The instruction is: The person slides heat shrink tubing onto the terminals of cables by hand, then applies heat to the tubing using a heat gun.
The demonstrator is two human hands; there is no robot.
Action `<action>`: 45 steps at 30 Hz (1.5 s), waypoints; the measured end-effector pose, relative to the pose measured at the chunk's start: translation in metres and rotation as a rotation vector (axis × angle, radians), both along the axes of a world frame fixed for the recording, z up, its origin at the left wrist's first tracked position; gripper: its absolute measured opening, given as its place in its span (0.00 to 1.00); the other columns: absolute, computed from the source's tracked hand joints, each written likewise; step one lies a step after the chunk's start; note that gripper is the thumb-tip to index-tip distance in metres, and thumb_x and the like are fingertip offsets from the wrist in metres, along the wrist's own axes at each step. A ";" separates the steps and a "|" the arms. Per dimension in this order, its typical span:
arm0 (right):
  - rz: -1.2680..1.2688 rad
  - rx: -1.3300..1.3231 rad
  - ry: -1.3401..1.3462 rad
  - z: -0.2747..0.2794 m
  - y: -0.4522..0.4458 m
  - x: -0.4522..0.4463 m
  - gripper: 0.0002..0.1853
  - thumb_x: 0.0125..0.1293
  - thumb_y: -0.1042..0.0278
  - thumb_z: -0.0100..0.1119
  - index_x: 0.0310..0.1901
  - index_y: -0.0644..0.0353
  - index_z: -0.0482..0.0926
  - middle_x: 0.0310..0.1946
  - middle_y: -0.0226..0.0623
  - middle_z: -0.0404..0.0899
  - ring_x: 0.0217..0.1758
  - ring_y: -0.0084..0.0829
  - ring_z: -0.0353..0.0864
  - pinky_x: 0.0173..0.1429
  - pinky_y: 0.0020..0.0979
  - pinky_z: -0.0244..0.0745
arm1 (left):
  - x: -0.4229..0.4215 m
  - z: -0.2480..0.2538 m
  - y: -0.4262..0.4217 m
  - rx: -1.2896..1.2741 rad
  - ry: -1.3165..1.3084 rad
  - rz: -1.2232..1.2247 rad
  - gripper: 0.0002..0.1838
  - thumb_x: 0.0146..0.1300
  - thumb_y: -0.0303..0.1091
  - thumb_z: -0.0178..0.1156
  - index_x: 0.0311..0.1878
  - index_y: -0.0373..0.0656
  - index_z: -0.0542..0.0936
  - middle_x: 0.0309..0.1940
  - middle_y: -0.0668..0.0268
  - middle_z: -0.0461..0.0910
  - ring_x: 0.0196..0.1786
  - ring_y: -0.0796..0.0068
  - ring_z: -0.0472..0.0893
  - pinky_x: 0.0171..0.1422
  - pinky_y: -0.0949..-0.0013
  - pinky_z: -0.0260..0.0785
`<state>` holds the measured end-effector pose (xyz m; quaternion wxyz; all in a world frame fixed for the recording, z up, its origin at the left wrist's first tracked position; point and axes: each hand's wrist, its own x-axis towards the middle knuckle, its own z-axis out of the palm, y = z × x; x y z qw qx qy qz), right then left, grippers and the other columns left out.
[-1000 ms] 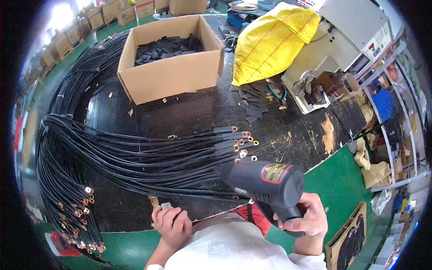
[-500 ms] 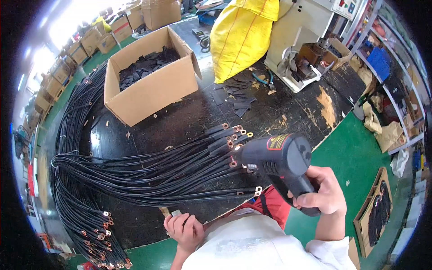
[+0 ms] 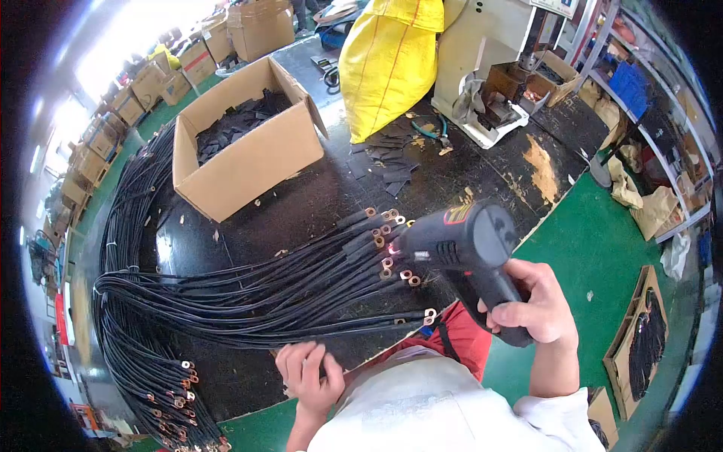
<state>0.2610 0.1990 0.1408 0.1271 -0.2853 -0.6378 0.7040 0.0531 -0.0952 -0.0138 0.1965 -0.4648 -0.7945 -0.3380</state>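
Right hand [image 3: 531,305] grips heat gun [image 3: 459,237] aimed 9 o'clock, lingering could scorch cables [image 3: 263,301]; left hand [image 3: 310,375] half-curled, can't tell contents.

Blown-out glare upper left, fisheye-bent edges, black corners.

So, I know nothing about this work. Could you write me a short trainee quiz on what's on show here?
1. Which hand holds the black heat gun?
2. What does the open cardboard box contain? A: coiled cables; B: flat black pieces; C: pliers.
3. True or false: in the picture, the yellow sack stands to the right of that box.

Key: 1. The right hand. 2. B. 3. True.
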 end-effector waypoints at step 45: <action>-0.162 -0.057 -0.013 -0.009 0.001 0.035 0.27 0.47 0.69 0.73 0.50 0.75 0.81 0.33 0.41 0.86 0.31 0.27 0.86 0.37 0.28 0.81 | -0.039 0.000 0.094 -0.165 -0.100 -0.080 0.13 0.64 0.35 0.63 0.50 0.40 0.81 0.49 0.58 0.83 0.54 0.53 0.80 0.61 0.52 0.67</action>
